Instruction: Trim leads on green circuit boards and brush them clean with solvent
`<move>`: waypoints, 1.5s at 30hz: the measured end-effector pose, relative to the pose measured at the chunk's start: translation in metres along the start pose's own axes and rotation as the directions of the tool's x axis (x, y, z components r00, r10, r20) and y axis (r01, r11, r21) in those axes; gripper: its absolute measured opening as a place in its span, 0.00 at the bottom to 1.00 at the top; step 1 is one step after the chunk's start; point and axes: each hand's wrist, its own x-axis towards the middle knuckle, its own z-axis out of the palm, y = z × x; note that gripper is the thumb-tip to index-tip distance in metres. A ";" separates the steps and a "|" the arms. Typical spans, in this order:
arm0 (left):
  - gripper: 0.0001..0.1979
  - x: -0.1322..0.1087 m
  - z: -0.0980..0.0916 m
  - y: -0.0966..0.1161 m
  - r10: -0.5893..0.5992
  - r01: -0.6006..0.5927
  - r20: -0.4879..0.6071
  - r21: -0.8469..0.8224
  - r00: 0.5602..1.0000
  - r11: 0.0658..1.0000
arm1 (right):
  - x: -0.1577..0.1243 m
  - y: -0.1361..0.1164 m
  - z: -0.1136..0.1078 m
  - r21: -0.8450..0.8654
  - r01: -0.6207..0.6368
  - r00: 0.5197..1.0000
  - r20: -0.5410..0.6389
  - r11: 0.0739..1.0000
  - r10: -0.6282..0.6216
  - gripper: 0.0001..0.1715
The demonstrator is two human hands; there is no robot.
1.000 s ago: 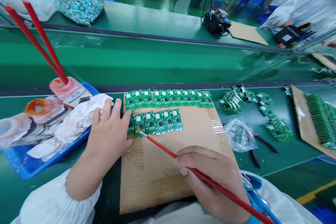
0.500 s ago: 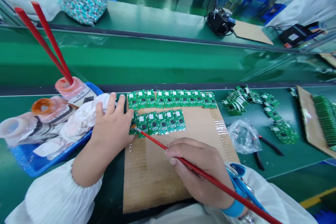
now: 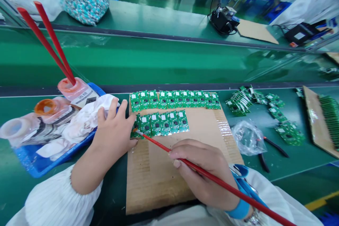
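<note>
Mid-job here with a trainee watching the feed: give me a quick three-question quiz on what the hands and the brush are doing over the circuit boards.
1. True or false: the right hand grips the long red-handled brush.
2. The brush tip rests on: A) the left end of the near short row of green circuit boards; B) the clear plastic bag; C) the black-handled pliers.
3. How many spare red brushes stand in the pink-topped bottle?
Key: 1 true; 2 A; 3 two.
</note>
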 end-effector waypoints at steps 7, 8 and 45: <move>0.33 -0.003 -0.001 0.000 -0.016 0.016 0.005 -0.007 1.000 1.000 | -0.001 -0.001 -0.002 0.011 0.015 1.000 -0.015 1.000 -0.015 0.10; 0.33 -0.002 -0.001 0.000 -0.014 0.014 0.007 -0.008 1.000 1.000 | -0.001 -0.001 -0.002 0.011 0.016 1.000 -0.020 1.000 -0.016 0.10; 0.29 0.002 -0.005 0.001 -0.055 0.060 0.080 -0.063 0.995 0.996 | 0.003 0.001 0.012 -0.122 0.063 0.995 -0.070 0.991 -0.072 0.05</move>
